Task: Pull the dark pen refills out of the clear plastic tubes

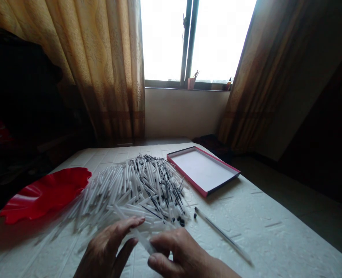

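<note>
A large heap of clear plastic tubes and thin dark refills covers the middle of the white table. At the near edge of the heap, my right hand pinches a translucent tube between thumb and fingers. My left hand is just left of it, thumb and index finger apart around the tube's upper part; whether they touch it is unclear. Small black plugs lie beyond my right hand. An assembled-looking pen with a dark tip rests to the right.
A red wavy-edged plate sits at the left of the table. A shallow box lid with a white inside and red and dark rims lies behind right. Curtains and a window with a pen cup on its sill are beyond.
</note>
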Tool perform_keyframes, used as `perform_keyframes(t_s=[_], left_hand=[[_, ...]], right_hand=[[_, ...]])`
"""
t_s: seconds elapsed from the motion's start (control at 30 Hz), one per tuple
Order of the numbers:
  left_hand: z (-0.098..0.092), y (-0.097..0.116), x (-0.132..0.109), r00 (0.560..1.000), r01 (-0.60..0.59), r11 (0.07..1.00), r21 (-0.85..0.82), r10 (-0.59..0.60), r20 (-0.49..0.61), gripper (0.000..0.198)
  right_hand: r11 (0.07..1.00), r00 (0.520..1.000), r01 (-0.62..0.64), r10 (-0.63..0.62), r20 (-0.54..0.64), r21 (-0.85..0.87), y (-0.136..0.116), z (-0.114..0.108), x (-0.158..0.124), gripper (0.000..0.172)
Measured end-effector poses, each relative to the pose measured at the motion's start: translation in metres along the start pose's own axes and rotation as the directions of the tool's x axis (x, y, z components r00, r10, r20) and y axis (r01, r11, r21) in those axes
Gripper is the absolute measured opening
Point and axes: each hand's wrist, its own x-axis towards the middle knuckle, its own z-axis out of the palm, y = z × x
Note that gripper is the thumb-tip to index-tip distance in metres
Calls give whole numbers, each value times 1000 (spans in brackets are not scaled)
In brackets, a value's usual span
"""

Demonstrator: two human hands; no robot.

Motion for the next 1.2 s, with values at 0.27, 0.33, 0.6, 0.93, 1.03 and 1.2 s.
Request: perform_keyframes(t_s=[0.27,0.33,0.6,0.93,1.03,1.2], left_hand=[[-3,-2,-11,992,-69,997,20,67,103,26],[-8,0,-8,986,-143,990,23,140,91,23],[-6,4,12,949,-302,933,197,274,157,36],[-8,4,7,954,-284,933,222,252,160,31],[-7,4,7,953,-267,948,176,232,197,35],[-7,4,7,940,-219,975,36,200,275,39]], right_hand=[[971,967,-235,229,-110,-38,-2,-8,-1,21],[966,961,-257,252,-112,-35,-2,-10,-1,24],[960,980,-200,196,40,196,1,-7,-2,28],[985,980,-167,171,101,-48,-7,-16,-3,30],[945,994,-40,72,87,-325,-11,-19,-3,27],[727,989,75,33,145,-682,-16,-22,-2,29]])
